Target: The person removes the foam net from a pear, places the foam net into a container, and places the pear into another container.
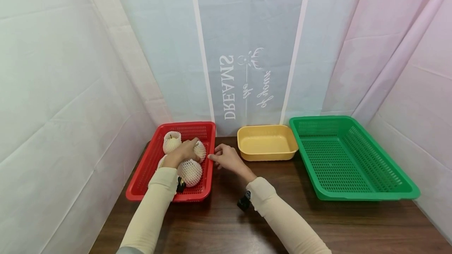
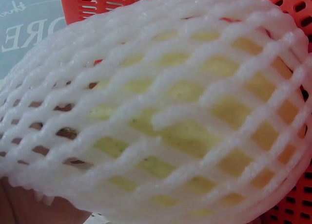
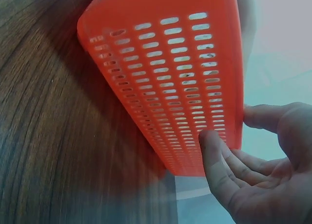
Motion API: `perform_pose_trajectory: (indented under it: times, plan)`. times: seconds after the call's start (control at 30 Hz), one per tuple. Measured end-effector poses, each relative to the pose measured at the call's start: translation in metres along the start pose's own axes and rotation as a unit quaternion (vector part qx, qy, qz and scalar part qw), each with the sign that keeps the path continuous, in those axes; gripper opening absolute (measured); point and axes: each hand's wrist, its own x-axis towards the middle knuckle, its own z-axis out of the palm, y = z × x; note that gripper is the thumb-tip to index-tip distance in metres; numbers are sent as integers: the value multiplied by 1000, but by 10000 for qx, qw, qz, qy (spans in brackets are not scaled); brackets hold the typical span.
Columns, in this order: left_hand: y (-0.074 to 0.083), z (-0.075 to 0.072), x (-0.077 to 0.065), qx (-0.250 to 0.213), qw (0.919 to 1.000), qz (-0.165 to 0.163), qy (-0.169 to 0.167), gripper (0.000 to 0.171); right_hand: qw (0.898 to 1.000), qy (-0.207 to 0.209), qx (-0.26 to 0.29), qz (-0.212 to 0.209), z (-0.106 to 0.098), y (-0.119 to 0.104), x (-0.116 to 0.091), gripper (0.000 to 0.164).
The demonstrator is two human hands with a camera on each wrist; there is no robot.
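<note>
Inside the red basket point(image 1: 208, 183) my left hand point(image 1: 184, 153) reaches over several pale yellow pears in white foam nets. Its fingers curl down round the netted pear point(image 1: 201, 151) by the basket's right wall. A second netted pear point(image 1: 191, 173) sits nearer, under the wrist; a netted pear point(image 2: 185, 112) fills the left wrist view and mostly hides that hand. My right hand point(image 1: 227, 156) is at the basket's right side, thumb touching the rim, other fingers loosely bent along the outside wall. In the right wrist view, this hand point(image 3: 273, 170) holds nothing between thumb and fingers.
Another netted pear point(image 1: 172, 142) sits at the basket's back left. A yellow tray point(image 1: 267, 156) stands right of my right hand, and a large green basket point(image 1: 367, 196) beyond it. All stand on a dark wooden table point(image 1: 226, 222), with a printed curtain point(image 1: 247, 30) behind.
</note>
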Motion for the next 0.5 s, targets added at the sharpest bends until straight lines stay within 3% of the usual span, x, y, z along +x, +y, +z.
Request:
perform_pose_trajectory:
  times: [0.3, 0.5]
  plan:
    - [-2, -1, -1, -95, 9999, -98, -65, 95, 9944, 13, 924, 510, 4, -3, 3, 39]
    - [-3, -1, 0, -78, 9999, -108, 4, 95, 9919, 36, 1158, 515, 5, -2, 4, 38]
